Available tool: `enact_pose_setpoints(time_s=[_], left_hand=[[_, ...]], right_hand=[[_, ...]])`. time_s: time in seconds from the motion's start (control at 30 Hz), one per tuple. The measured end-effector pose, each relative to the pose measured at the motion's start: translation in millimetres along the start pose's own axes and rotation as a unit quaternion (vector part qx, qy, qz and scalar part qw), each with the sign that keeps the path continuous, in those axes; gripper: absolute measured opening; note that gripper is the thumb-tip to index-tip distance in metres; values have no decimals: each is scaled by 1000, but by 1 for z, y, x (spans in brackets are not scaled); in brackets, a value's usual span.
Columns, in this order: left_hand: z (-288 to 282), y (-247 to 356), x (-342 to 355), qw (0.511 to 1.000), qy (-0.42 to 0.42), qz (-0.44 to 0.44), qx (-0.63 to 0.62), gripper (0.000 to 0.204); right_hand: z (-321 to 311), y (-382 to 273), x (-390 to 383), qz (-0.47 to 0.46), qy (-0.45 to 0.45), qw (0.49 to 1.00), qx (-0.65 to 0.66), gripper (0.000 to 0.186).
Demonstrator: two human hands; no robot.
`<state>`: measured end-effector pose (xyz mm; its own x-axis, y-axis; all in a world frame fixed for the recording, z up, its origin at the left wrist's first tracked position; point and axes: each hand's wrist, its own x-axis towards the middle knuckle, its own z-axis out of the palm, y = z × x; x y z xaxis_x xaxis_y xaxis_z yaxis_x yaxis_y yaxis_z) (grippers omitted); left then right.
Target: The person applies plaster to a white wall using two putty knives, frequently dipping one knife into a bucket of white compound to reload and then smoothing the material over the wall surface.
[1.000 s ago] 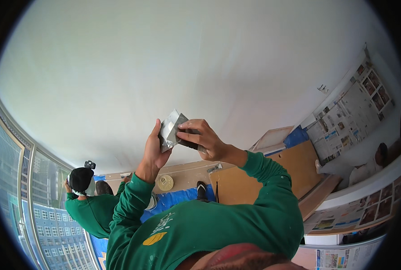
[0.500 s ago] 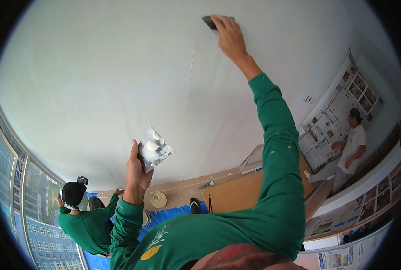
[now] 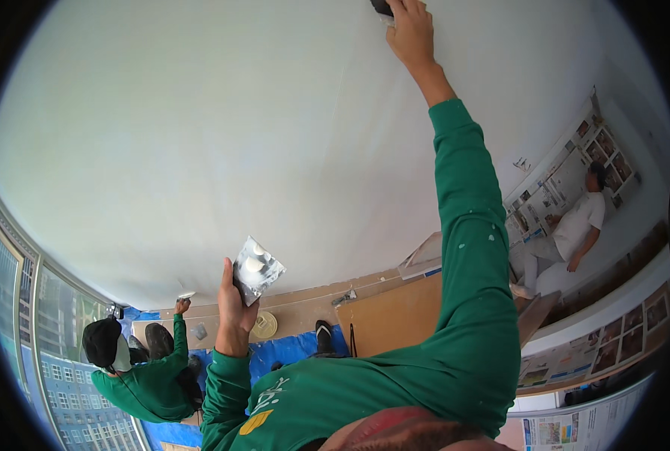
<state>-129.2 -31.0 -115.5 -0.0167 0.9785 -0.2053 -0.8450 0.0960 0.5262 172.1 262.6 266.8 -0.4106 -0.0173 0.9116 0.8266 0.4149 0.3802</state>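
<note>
Stretched high up against the white wall (image 3: 200, 150), my right hand (image 3: 412, 34) grips a dark-bladed putty knife (image 3: 382, 9), partly cut off by the top of the picture. Whitish filler shows on the knife's lower edge. Lower down and to the left, my left hand (image 3: 234, 314) holds a square metal plate (image 3: 257, 275) in front of me, fingers behind it and thumb up along its left side. White lumps of filler lie on the plate, and its face is smeared.
A crouching co-worker in green (image 3: 143, 383) holds a scraper (image 3: 187, 294) low at the wall. Another person in white (image 3: 576, 229) sits at right beside newspaper-covered surfaces. Blue sheeting (image 3: 278, 351), a round lid (image 3: 264, 325) and a brown board (image 3: 395, 319) lie below.
My right hand has moved up and slightly right with the putty knife. The plate in my left hand sits a little lower. The co-worker's hand has a scraper at the wall; the seated person leans back.
</note>
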Motion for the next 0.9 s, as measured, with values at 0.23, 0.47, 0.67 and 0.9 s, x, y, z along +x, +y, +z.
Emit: enact_pose_setpoints(time_s=[0.23,0.47,0.67,0.9], left_hand=[[-8,2,13,1000,-13,-20,0,48],[-10,7,10,1000,6,-19,16,49],[-15,6,10,1000,19,-3,20,50],[-19,0,11,998,40,33,34,50]], right_hand=[[20,-49,-125,50,-67,997,-4,62],[32,-94,-243,107,-124,986,43,68],[43,-131,-330,132,-164,976,48,64],[61,-164,-417,138,-206,968,47,64]])
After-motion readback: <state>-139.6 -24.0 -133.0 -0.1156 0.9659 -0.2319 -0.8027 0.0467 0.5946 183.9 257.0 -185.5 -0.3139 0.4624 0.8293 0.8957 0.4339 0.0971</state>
